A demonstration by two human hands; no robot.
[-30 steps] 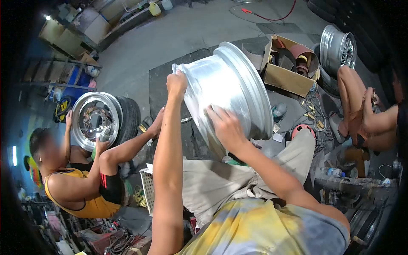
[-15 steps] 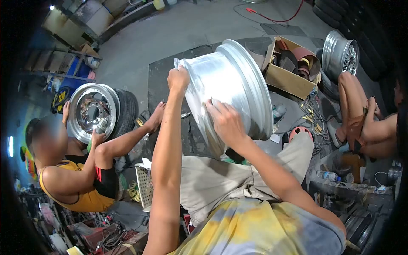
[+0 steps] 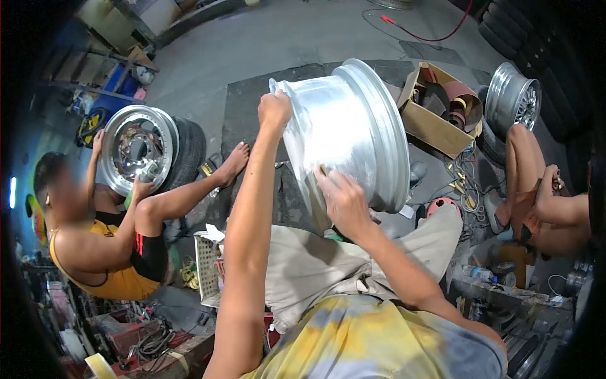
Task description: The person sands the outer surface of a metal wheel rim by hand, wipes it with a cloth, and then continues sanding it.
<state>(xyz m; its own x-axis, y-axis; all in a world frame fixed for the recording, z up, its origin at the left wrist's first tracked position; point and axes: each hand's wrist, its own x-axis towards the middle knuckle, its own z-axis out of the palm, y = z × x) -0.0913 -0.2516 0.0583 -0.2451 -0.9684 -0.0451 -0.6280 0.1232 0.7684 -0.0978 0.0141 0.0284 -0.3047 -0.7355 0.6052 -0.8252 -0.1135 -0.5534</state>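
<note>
A bare silver wheel rim (image 3: 325, 114) stands tilted in front of my lap, its wide barrel facing up toward me. My left hand (image 3: 275, 108) is closed around the rim's upper left edge. Low on the barrel, my right hand (image 3: 344, 196) presses its bunched fingers against the metal. A small brownish piece of what looks like sandpaper (image 3: 324, 169) shows at those fingertips, mostly hidden by them. The barrel looks brushed and bright, duller near the left edge.
A cardboard box (image 3: 435, 129) of abrasive belts stands right of the rim, near cables (image 3: 467, 183). At left, a co-worker (image 3: 104, 252) holds a polished wheel (image 3: 140, 150) beside a tire. Another person (image 3: 536, 183) sits at right by a second rim (image 3: 511, 95). A perforated basket (image 3: 207, 268) is beside my leg.
My right hand has shifted slightly along the barrel, fingers still on the metal. My left hand keeps its hold on the edge. The whole view has moved a little.
</note>
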